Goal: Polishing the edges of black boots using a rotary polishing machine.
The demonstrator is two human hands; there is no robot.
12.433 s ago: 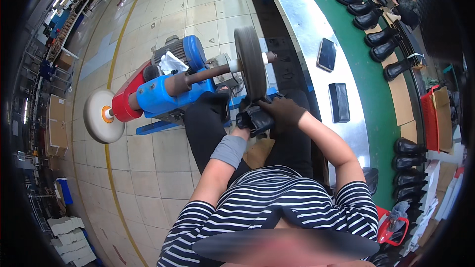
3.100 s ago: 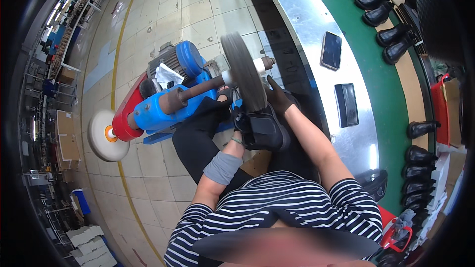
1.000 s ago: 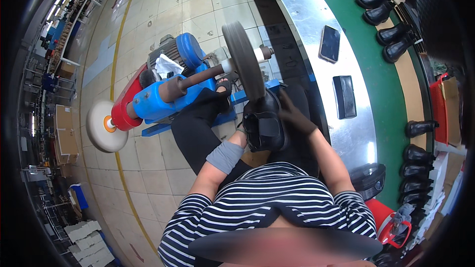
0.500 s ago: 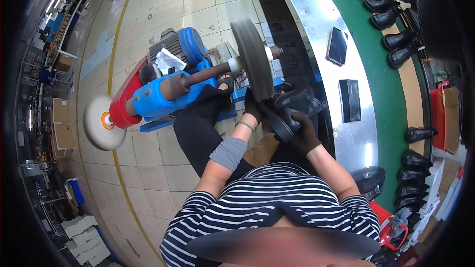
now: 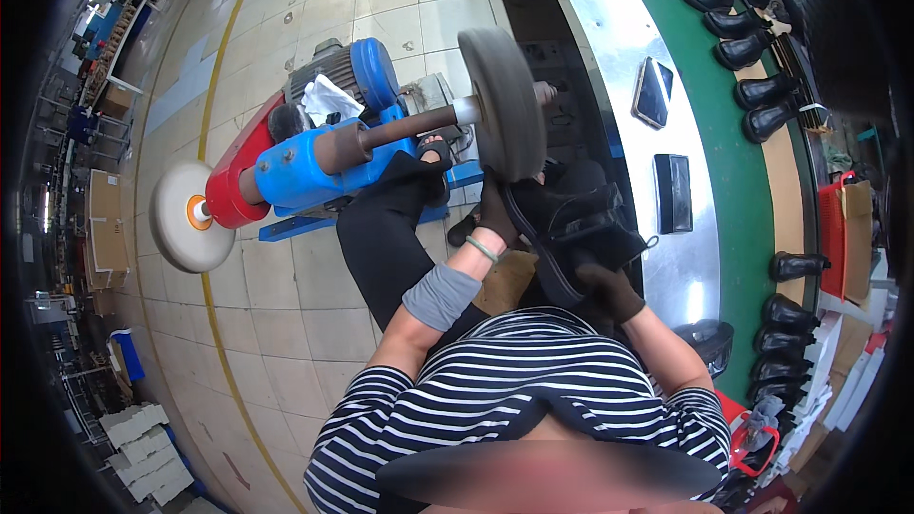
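Note:
A black ankle boot [image 5: 577, 232] lies slantwise in front of me, its thick sole edge facing left. One end is up against the underside of the dark buffing wheel [image 5: 505, 107], though the exact contact is hard to see. My left hand [image 5: 497, 213], in a dark glove, closes on the boot's far end right below the wheel. With a matching glove, my right hand [image 5: 611, 291] grips the near end of the boot by the sole. Some fingers of both hands are hidden by the boot and the dark background.
The wheel's shaft runs left into a blue and red machine [image 5: 303, 164] with a motor, a white cloth [image 5: 330, 101] and a second, pale wheel [image 5: 193, 217]. To my right, a metal bench [image 5: 687, 271] bears a phone [image 5: 652, 92] and black case [image 5: 674, 193]; black boots [image 5: 769, 107] line the green surface beyond.
The boot has swung and come closer to my body, showing its long side more. My right hand has shifted nearer and slightly right; my left stays by the wheel.

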